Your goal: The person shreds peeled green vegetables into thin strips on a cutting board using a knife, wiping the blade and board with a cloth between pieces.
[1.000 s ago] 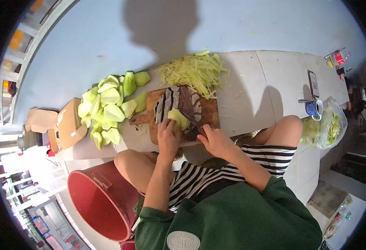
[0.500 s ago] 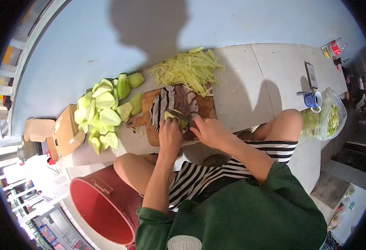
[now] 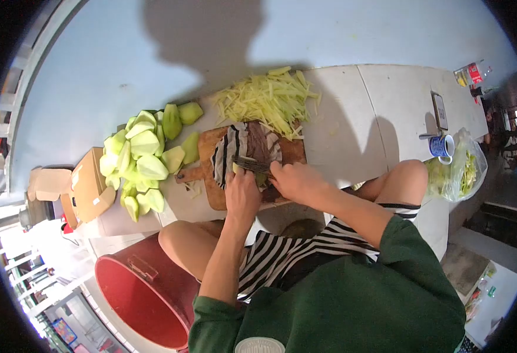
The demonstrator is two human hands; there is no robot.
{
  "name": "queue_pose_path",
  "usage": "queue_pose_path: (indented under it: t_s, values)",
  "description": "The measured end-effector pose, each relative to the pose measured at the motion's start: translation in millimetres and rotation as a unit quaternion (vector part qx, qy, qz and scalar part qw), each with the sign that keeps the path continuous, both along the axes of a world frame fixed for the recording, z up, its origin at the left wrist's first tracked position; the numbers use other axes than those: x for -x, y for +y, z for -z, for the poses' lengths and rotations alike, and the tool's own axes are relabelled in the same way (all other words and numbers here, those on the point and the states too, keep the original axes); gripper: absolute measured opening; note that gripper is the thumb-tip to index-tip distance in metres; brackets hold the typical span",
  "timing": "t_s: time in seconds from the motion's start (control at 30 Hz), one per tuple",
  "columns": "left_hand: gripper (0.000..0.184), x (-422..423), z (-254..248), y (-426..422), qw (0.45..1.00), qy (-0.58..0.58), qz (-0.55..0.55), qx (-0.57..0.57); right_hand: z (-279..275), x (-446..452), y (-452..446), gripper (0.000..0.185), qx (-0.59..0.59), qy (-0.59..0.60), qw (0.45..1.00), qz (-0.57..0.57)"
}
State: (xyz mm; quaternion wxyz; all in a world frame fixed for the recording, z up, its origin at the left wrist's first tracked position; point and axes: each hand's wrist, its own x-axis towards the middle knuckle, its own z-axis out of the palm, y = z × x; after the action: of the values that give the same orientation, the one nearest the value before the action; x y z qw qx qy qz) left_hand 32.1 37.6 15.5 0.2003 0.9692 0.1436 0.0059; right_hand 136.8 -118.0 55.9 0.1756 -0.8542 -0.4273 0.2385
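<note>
My left hand (image 3: 242, 193) is closed on a piece of pale green fruit (image 3: 235, 168), mostly hidden by the fingers and the blade. Wrapped round the handle of a knife (image 3: 250, 165), my right hand (image 3: 295, 182) keeps the dark blade across that piece. Both hands are over a crumpled striped cloth (image 3: 222, 157), which lies on a wooden cutting board (image 3: 214, 196). Behind the board is a heap of thin pale green strips (image 3: 264, 100). Larger peeled chunks (image 3: 145, 144) are piled to the left of the board.
An open cardboard box (image 3: 92, 187) stands at the far left, above a red bin (image 3: 143, 294). To the right are a phone (image 3: 440, 110), a blue and white mug (image 3: 438, 145) and a plastic bag with green contents (image 3: 466, 170). A bottle (image 3: 472, 73) is at the back right.
My right hand has moved slightly up and left with the knife, and the blade now lies higher over the piece. My left hand stays in nearly the same place.
</note>
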Motion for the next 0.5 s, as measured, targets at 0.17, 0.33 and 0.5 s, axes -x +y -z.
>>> queue_pose_path:
  t_s: [0.17,0.33,0.5]
  values:
    - [0.017,2,-1,0,0.999,0.022,0.017,-0.029,4,4,2,0.032,0.002,0.027,1.000,0.008]
    - [0.019,6,3,-3,1.000,0.003,-0.001,-0.016,-26,8,-1,0.031,0.016,0.032,0.999,-0.004]
    - [0.024,2,-7,-1,1.000,0.017,0.002,-0.007,-2,7,-4,0.031,0.016,0.031,0.999,0.003]
